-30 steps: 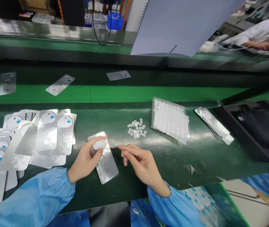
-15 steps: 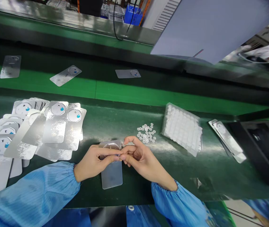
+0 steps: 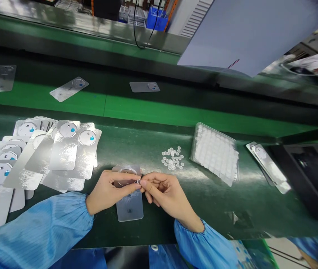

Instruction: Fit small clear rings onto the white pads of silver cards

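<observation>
Left hand (image 3: 109, 191) pins a foil card (image 3: 129, 204) flat on the bench (image 3: 203, 198). Right hand (image 3: 163, 192), open a second ago, now has its grip narrowed on a small white disc (image 3: 138, 182) at the card's raised blister. Loose discs (image 3: 172, 158) lie beyond the grip.

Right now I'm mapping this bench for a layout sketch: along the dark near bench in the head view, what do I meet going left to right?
Fanned foil cards → left hand → right hand → clear tray → black bin.
</observation>
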{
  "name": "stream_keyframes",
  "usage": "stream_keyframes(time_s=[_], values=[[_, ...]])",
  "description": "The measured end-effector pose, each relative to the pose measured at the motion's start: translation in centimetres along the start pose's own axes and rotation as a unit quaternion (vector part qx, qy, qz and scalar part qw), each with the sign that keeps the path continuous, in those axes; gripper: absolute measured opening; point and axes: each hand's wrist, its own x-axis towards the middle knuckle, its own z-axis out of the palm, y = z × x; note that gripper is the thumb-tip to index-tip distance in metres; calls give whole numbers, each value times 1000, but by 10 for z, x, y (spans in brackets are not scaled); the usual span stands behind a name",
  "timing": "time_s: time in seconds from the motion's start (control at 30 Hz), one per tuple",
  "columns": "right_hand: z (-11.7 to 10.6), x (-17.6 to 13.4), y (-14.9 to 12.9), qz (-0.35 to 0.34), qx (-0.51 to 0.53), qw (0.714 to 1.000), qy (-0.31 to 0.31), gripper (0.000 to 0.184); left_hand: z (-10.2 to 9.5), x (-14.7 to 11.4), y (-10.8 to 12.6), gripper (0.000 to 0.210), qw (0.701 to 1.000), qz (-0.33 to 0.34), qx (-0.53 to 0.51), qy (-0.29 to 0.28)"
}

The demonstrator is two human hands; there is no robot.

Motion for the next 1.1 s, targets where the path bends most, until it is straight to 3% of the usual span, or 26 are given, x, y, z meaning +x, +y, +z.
stream_keyframes(time_s=[0.1,0.23,0.4,0.63,0.83,1.0,1.1], values=[[0,0,-1,-9,-21,1000,11,37,0,-1,-3,15,1000,-11,-4,1],[3,1,2,-28,-95,994,54,37,1,-2,-7,48,1000,-23,9,10],[8,4,4,-28,-154,986,62,37,0,-3,-3,84,998,-53,-3,-15],[11,7,3,-17,-164,984,61,38,-2,-3,-1,112,997,-65,-33,-27],[4,17,2,23,-170,983,62,45,-3,-2,-1,115,991,-65,-111,-37],[-9,30,14,9,-104,994,20,54,-14,6,-3,94,989,-129,-69,29],[-11,18,24,4,-40,999,-20,63,-9,6,3,80,974,-170,-140,56]])
